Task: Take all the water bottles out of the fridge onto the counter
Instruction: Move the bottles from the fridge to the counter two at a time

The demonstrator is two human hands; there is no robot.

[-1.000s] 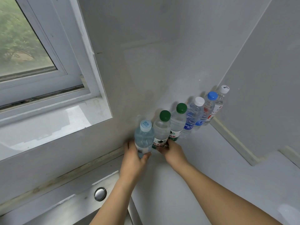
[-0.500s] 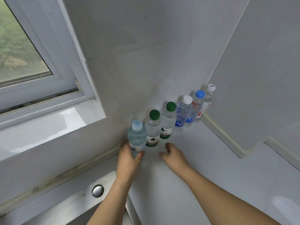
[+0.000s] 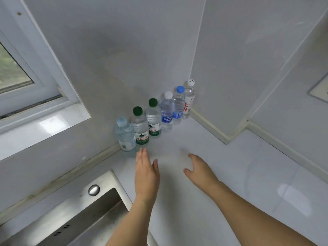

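Several water bottles stand upright in a row against the wall on the white counter [image 3: 213,174]. From the left: a pale-blue-capped bottle [image 3: 125,136], two green-capped bottles [image 3: 141,129] [image 3: 154,120], a white-capped one with a blue label [image 3: 166,114], a blue-capped one [image 3: 178,105], and a white-capped one with red print [image 3: 189,100] in the corner. My left hand [image 3: 146,173] hovers just short of the leftmost bottles, fingers straight, holding nothing. My right hand [image 3: 200,168] is over the counter, fingers relaxed, empty. The fridge is out of view.
A steel sink [image 3: 79,215] with a round button sits at the lower left, its rim beside my left forearm. A window [image 3: 21,80] with a white sill is on the left wall. A wall corner juts out at the right behind the counter.
Both hands let go of the bottles and drew back toward me. The pale-blue-capped bottle now stands free at the left end of the row. The view shifted left.
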